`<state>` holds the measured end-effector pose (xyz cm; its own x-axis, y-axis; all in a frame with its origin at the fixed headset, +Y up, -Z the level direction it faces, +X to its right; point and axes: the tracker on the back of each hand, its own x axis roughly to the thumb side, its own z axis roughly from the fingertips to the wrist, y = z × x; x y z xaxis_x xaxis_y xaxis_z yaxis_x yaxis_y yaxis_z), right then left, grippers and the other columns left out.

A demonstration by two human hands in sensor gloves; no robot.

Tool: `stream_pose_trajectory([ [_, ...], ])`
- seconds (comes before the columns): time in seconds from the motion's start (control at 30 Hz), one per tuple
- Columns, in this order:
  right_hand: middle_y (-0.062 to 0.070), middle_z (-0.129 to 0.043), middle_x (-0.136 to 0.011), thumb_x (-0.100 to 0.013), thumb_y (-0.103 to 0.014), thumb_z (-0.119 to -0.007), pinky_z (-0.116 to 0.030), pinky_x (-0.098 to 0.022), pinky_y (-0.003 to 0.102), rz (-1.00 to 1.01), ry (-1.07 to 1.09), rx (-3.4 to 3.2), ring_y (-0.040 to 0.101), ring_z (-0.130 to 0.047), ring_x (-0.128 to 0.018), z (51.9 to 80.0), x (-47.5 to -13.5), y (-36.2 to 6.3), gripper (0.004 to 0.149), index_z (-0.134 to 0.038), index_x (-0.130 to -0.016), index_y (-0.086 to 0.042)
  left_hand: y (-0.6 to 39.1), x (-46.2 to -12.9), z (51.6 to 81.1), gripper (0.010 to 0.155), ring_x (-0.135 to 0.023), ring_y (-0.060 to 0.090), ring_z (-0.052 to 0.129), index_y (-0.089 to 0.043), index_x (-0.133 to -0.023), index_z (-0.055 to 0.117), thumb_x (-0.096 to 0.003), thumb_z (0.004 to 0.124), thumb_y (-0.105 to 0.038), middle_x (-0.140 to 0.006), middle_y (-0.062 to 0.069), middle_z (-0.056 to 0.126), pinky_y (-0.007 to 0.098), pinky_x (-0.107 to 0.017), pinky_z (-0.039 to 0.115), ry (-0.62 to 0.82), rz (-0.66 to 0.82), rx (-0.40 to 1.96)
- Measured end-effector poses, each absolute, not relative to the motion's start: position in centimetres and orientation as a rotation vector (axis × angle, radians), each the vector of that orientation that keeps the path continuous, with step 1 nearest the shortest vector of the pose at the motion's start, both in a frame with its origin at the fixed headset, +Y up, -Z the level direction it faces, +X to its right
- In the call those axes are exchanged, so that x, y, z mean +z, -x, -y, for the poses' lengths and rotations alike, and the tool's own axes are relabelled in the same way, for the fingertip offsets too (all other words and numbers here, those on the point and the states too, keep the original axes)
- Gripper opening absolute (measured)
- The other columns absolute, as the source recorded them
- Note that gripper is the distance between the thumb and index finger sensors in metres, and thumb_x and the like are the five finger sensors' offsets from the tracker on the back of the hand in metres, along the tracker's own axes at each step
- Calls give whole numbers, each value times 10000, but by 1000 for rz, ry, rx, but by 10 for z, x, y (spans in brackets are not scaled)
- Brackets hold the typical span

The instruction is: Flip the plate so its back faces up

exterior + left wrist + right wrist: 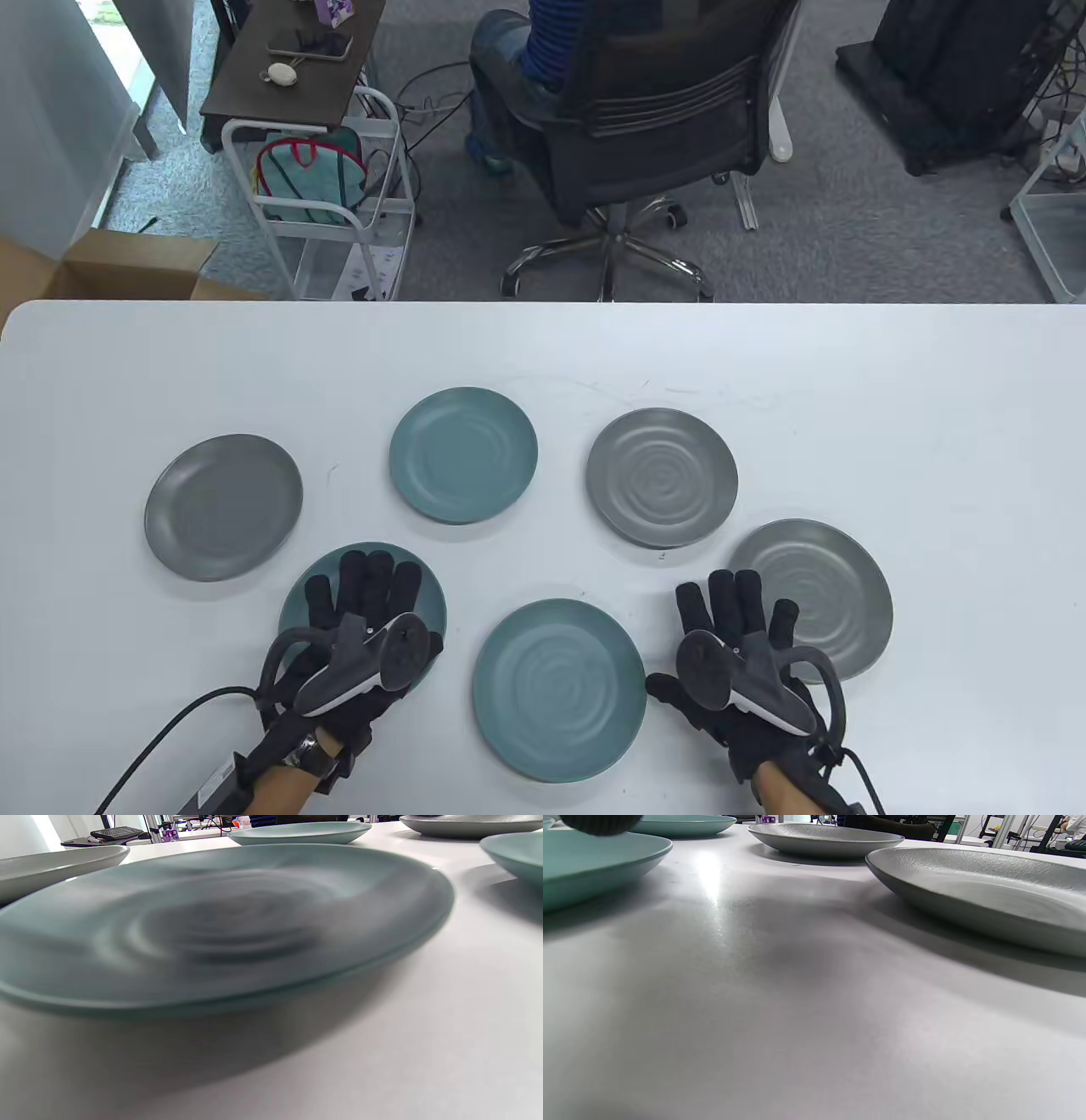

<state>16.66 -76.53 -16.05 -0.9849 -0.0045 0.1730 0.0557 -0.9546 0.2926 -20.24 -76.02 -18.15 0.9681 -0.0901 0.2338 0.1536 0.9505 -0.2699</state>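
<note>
Fingertip (600, 824) only in right wrist view

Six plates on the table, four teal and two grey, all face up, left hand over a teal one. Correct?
Not quite. The table view shows three teal and three grey. The rest holds: six plates, face up, left hand over the near-left teal plate.

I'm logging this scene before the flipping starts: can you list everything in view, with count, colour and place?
Teal plates: 3; far centre, near centre, near left under the left hand.
Grey plates: 3; far left, far right of centre, near right.
Table: 1, white, holds all the plates.
Office chair: 1, black, beyond the table, someone seated.
Cardboard box: 1, brown, floor far left.
Left hand: black glove, fingers spread over the near-left plate.
Right hand: black glove, fingers spread, between two plates.
</note>
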Motion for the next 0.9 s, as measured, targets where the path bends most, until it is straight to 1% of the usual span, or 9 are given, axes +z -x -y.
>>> stream_pose_trajectory([
  [0.9, 235, -121, -1186, -453, -730, -581, -190, -718, 739, 449, 260, -3072, 478, -88, -1071, 766, -161, -167, 989, -139, -1135, -166, 204, -184, 761, 827, -1171, 476, 293, -208, -1210, 251, -564, 471, -676, -1221, 181, 249, 705, -775, 331, 299, 212, -108],
])
